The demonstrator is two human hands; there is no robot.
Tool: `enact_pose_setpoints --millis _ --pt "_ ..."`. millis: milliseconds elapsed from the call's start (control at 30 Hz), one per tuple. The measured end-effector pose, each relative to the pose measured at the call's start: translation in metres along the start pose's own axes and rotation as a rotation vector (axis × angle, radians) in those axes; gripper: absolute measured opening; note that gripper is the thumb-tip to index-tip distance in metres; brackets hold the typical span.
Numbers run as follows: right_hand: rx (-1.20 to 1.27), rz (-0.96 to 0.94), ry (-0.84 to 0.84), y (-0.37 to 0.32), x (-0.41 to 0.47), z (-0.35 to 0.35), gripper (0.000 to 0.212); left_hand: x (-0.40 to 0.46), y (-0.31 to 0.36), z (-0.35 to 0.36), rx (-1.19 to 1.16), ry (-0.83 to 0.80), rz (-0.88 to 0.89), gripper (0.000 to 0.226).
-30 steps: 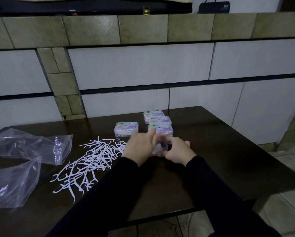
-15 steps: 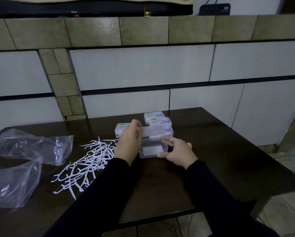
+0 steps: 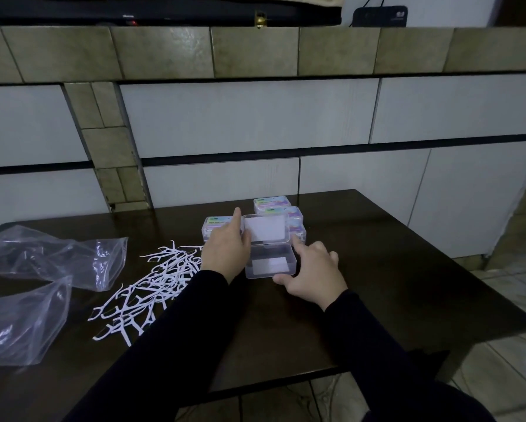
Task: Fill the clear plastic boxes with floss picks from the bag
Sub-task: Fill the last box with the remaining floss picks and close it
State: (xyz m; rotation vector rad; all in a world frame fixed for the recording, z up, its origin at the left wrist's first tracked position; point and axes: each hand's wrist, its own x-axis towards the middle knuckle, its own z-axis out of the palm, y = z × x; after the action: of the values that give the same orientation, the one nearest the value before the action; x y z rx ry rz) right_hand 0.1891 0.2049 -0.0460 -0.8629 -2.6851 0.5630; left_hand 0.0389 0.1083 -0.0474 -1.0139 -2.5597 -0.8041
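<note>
Fingers [image 3: 298, 243] of the right hand [image 3: 312, 274] curl round the near right corner of the open clear box [image 3: 271, 263] on the table [image 3: 377, 287], thumb at its front. Left hand [image 3: 225, 251] pinches the raised lid [image 3: 266, 228]. Loose floss picks [image 3: 152, 284] lie left, beside crumpled bags [image 3: 51, 260]; closed boxes [image 3: 278, 213] stand behind.

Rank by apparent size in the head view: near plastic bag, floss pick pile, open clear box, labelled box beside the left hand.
1. near plastic bag
2. floss pick pile; close to the bag, and the bag lies nearer the camera, so unsure
3. open clear box
4. labelled box, partly hidden by the left hand
</note>
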Motion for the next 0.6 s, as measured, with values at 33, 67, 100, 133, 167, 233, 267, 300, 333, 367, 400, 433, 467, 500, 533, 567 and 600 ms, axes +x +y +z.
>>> enact_pose_setpoints --millis 33,67,100,133,167,233,267,300,333,367,400,433,467,500,533,567,600 --pt "-0.022 -0.034 0.054 -0.003 -0.004 0.0 0.09 -0.001 0.0 -0.004 -0.028 0.012 -0.002 0.055" --pt "-0.035 -0.076 0.113 -0.007 -0.009 0.0 0.091 -0.002 0.0 -0.008 -0.053 0.025 0.002 0.053" --pt "-0.035 -0.12 0.164 -0.011 -0.013 0.002 0.089 -0.003 0.0 -0.013 -0.07 0.039 0.008 0.05" --pt "-0.024 -0.168 0.201 -0.016 -0.018 0.003 0.086 -0.004 -0.001 -0.017 -0.075 0.054 0.022 0.046" --pt "-0.008 -0.217 0.216 -0.02 -0.021 0.006 0.082 -0.005 -0.002 -0.022 -0.067 0.067 0.039 0.042" --pt "0.013 -0.32 0.199 -0.029 -0.026 0.012 0.071 -0.008 -0.008 -0.032 -0.043 0.076 0.055 0.033" --pt "0.012 -0.362 0.184 -0.035 -0.027 0.015 0.065 -0.01 -0.012 -0.037 -0.03 0.068 0.057 0.028" --pt "0.005 -0.398 0.169 -0.04 -0.028 0.018 0.06 -0.013 -0.016 -0.043 -0.016 0.048 0.055 0.024" --pt "-0.003 -0.432 0.158 -0.048 -0.028 0.022 0.056 -0.016 -0.023 -0.05 -0.001 0.025 0.051 0.022" --pt "-0.016 -0.457 0.15 -0.053 -0.026 0.026 0.052 -0.019 -0.027 -0.057 0.016 -0.003 0.049 0.021" --pt "-0.033 -0.477 0.142 -0.059 -0.025 0.029 0.049 -0.023 -0.033 -0.063 0.039 -0.032 0.045 0.021" --pt "-0.055 -0.494 0.135 -0.067 -0.023 0.033 0.046 -0.027 -0.041 -0.072 0.068 -0.054 0.039 0.022" --pt "-0.084 -0.502 0.136 -0.073 -0.021 0.035 0.044 -0.03 -0.049 -0.078 0.094 -0.076 0.033 0.022" --pt "-0.124 -0.503 0.144 -0.079 -0.018 0.037 0.042 -0.033 -0.056 -0.084 0.115 -0.095 0.022 0.022" --pt "-0.178 -0.499 0.15 -0.086 -0.016 0.039 0.04 -0.035 -0.064 -0.091 0.134 -0.112 0.005 0.023" --pt "-0.247 -0.483 0.151 -0.092 -0.012 0.039 0.039 -0.037 -0.071 -0.094 0.155 -0.132 -0.013 0.023" --pt "-0.322 -0.459 0.15 -0.098 -0.01 0.04 0.037 -0.039 -0.079 -0.097 0.181 -0.147 -0.033 0.024"
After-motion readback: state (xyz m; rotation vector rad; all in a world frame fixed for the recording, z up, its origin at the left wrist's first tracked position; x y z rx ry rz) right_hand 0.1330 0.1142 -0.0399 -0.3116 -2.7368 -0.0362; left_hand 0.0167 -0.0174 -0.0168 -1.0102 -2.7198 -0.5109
